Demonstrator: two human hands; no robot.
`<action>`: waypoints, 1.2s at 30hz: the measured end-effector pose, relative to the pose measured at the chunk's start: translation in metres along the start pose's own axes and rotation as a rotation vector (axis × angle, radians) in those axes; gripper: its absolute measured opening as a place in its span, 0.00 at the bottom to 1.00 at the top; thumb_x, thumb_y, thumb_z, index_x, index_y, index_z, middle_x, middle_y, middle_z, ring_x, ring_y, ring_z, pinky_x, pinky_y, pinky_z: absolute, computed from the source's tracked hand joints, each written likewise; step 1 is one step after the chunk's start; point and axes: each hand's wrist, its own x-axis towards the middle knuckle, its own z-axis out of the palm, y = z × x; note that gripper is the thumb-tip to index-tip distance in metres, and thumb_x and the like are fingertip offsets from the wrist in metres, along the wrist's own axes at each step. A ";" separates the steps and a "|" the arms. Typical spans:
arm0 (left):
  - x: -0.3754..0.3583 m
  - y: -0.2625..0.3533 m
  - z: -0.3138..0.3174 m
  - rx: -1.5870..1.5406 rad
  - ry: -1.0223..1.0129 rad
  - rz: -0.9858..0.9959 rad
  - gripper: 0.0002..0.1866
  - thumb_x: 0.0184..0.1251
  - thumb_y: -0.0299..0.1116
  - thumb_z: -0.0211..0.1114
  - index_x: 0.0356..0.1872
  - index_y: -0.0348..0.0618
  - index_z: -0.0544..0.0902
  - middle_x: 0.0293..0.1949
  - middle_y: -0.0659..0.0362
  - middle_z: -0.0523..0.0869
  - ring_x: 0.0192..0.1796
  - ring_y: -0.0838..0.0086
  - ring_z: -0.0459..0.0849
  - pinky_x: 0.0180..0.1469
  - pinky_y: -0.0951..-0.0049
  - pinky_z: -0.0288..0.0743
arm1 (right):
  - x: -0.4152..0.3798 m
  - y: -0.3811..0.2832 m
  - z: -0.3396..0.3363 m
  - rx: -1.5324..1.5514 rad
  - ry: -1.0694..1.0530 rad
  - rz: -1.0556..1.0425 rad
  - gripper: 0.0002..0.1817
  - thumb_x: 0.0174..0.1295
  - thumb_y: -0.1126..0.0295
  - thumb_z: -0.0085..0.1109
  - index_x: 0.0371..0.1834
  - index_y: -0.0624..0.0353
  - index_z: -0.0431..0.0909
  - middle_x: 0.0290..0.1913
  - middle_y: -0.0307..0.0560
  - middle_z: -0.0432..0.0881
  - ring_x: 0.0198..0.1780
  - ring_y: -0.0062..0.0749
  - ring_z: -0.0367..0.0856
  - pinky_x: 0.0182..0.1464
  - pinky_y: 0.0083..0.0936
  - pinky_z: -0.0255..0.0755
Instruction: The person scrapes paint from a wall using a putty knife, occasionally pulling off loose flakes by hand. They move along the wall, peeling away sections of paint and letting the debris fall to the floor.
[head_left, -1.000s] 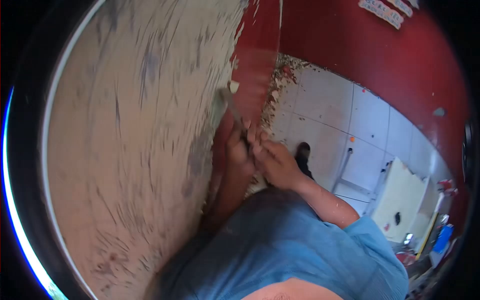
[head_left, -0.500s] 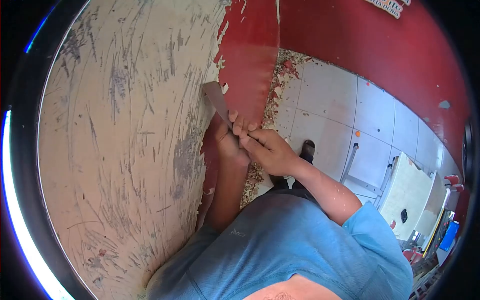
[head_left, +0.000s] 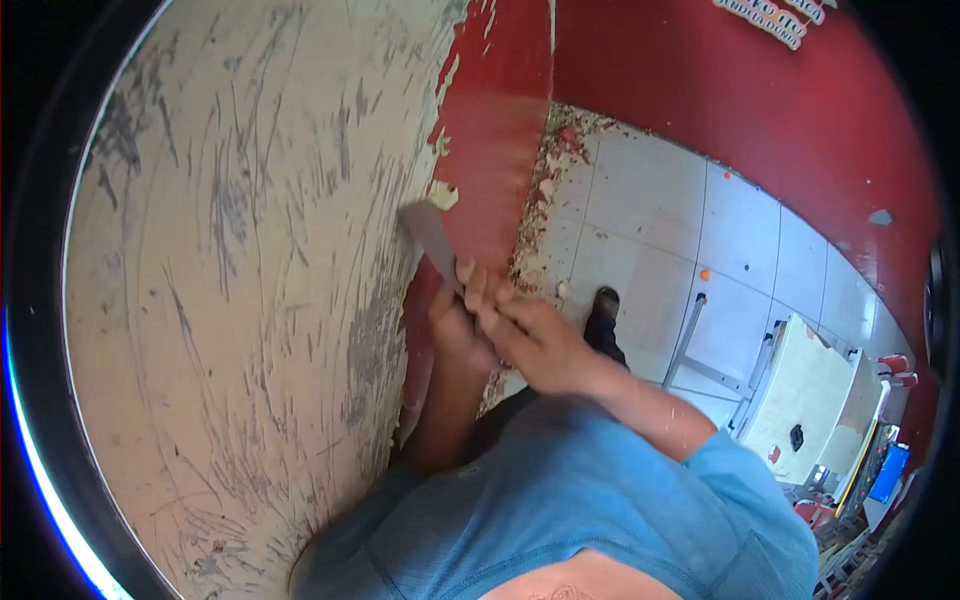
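Note:
A metal scraper [head_left: 430, 240] has its broad end against the wall, at the ragged edge between the scratched beige surface [head_left: 250, 300] and the red paint [head_left: 490, 150]. My left hand [head_left: 463, 325] is wrapped round the scraper's lower end, close to the wall. From the right, my right hand [head_left: 530, 335] closes over the same end, its fingers beside those of my left hand. The handle is hidden by both hands. A pale paint flake [head_left: 442, 195] sticks out just above the blade.
Paint chips [head_left: 540, 220] lie along the foot of the wall on the tiled floor [head_left: 640, 250]. A shoe [head_left: 606, 300] shows below my hands. To the right stand a metal-legged white table [head_left: 795, 400] and a blue object [head_left: 889, 473]. Another red wall [head_left: 740, 90] runs behind.
The scraper and both hands have moved down in the view. A larger pale flake now stands out above the blade. The camera view has shifted slightly.

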 end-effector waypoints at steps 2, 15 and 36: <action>-0.001 0.007 0.002 0.011 0.026 0.015 0.07 0.69 0.32 0.49 0.32 0.46 0.73 0.16 0.65 0.73 0.20 0.77 0.71 0.39 0.70 0.68 | 0.005 0.000 -0.001 0.089 -0.067 0.057 0.17 0.71 0.65 0.44 0.25 0.65 0.70 0.19 0.41 0.71 0.24 0.22 0.70 0.28 0.24 0.64; 0.003 -0.008 0.012 0.098 0.040 0.066 0.10 0.71 0.38 0.47 0.31 0.47 0.71 0.16 0.66 0.69 0.20 0.77 0.68 0.39 0.72 0.68 | -0.005 -0.003 -0.014 0.113 -0.059 0.081 0.19 0.72 0.63 0.43 0.25 0.65 0.69 0.17 0.36 0.68 0.22 0.17 0.64 0.25 0.21 0.61; 0.029 -0.007 0.040 0.157 0.156 0.140 0.11 0.72 0.38 0.48 0.32 0.45 0.73 0.16 0.64 0.72 0.20 0.77 0.70 0.38 0.71 0.70 | 0.027 -0.011 -0.035 0.320 -0.186 0.160 0.21 0.73 0.62 0.41 0.22 0.61 0.68 0.13 0.35 0.66 0.13 0.16 0.62 0.16 0.18 0.55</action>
